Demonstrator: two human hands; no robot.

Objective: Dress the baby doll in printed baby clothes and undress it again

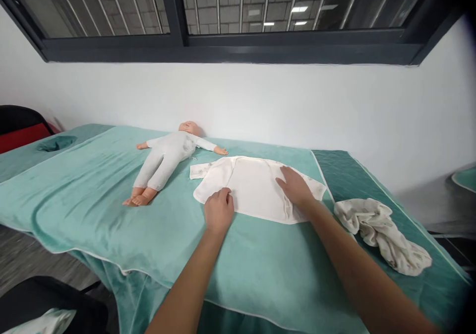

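Observation:
A small white baby shirt (256, 185) lies spread out on the green bed cover, its sleeves reaching to both sides. My left hand (219, 209) is closed at the shirt's near left edge, its fingers curled on the fabric. Across the right part of the shirt rests my right hand (295, 187), open, fingers stretched over the cloth near the right sleeve. To the left, a baby doll (167, 155) in a white bodysuit lies on its back with arms spread, apart from both hands.
The green cover (111, 215) drapes over the bed's front edge. A crumpled pale patterned cloth (383, 234) lies at the right. Behind the bed stands a white wall (297, 100) under a dark window frame (238, 49). A black chair (52, 301) is at lower left.

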